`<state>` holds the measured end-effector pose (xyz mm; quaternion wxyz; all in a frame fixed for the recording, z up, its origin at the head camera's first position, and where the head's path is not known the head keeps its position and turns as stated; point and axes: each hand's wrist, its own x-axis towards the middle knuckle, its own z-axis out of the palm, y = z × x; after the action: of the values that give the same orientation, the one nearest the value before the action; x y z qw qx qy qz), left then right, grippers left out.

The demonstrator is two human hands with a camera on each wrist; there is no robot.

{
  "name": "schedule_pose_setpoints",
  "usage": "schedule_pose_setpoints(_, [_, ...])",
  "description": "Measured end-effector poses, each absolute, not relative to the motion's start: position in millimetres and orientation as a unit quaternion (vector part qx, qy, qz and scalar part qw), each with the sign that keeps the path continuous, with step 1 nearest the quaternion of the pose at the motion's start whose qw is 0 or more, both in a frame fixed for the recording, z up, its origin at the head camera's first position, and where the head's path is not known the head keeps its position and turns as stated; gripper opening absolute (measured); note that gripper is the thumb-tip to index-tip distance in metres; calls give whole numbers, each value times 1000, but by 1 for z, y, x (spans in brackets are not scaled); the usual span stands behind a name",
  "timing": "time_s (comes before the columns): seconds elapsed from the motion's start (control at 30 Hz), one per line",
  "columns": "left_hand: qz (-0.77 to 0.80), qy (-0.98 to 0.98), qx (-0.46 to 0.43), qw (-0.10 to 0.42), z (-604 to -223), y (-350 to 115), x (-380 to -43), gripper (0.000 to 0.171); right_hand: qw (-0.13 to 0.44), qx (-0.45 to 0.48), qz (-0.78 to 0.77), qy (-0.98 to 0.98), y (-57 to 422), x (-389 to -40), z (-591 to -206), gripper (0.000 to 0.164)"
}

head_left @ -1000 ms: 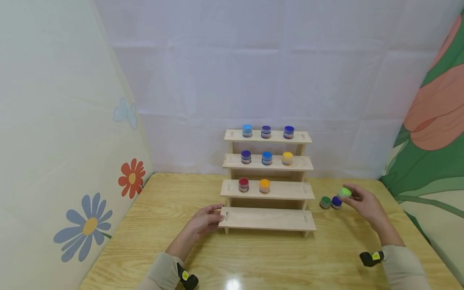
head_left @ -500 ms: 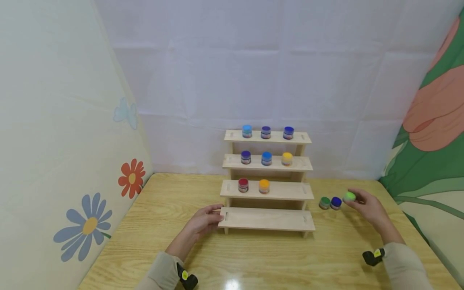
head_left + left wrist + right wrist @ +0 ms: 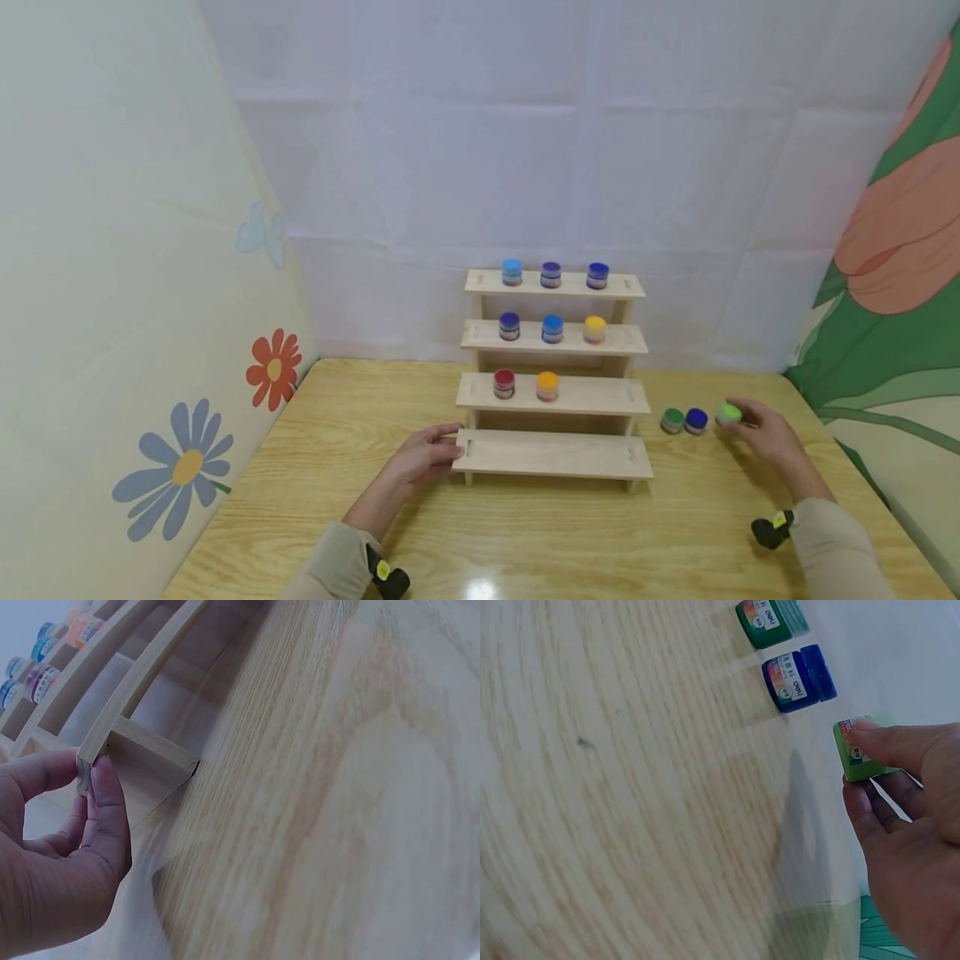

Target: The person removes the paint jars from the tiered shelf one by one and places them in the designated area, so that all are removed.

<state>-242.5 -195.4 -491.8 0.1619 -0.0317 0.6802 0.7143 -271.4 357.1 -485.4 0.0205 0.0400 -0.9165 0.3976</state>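
Note:
My right hand (image 3: 768,435) pinches a light green paint jar (image 3: 849,759) between thumb and fingers, at the right of the table. Just left of it stand a dark blue paint jar (image 3: 696,422) and a dark green paint jar (image 3: 672,422), side by side. My left hand (image 3: 422,457) grips the left end of the lowest board of a wooden four-step display stand (image 3: 551,454); in the left wrist view, thumb and fingers close on the board's end (image 3: 91,750). Paint jars occupy the upper three steps, and the lowest step is bare.
The third step down bears a red jar (image 3: 504,384) and an orange jar (image 3: 547,387). Blue, purple and yellow jars stand on the two steps above. A white cloth (image 3: 420,183) hangs behind the wooden table (image 3: 360,400), with flower-printed panels at both sides.
My right hand has carried the light green jar rightward and down, from over the dark blue jar to beside it. My left hand has stayed on the stand.

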Motion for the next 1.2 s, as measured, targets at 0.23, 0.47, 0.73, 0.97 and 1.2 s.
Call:
schedule_pose_setpoints(0.23, [718, 676, -43, 161, -493, -196, -243, 60, 3, 26, 405, -914, 362, -275, -495, 59])
schedule_pose_setpoints(0.47, [722, 672, -43, 163, -493, -195, -241, 60, -37, -8, 470, -882, 360, -278, -501, 64])
schedule_pose_setpoints(0.73, [718, 675, -44, 164, -494, -196, -243, 59, -38, -16, 473, -880, 356, -282, -502, 62])
schedule_pose_setpoints(0.97, [713, 681, -40, 165, -493, -196, -243, 60, -26, -1, 437, -899, 354, -283, -500, 58])
schedule_pose_setpoints(1.2, [715, 679, -36, 164, -493, -196, -242, 60, -35, -17, 451, -892, 353, -282, -497, 67])
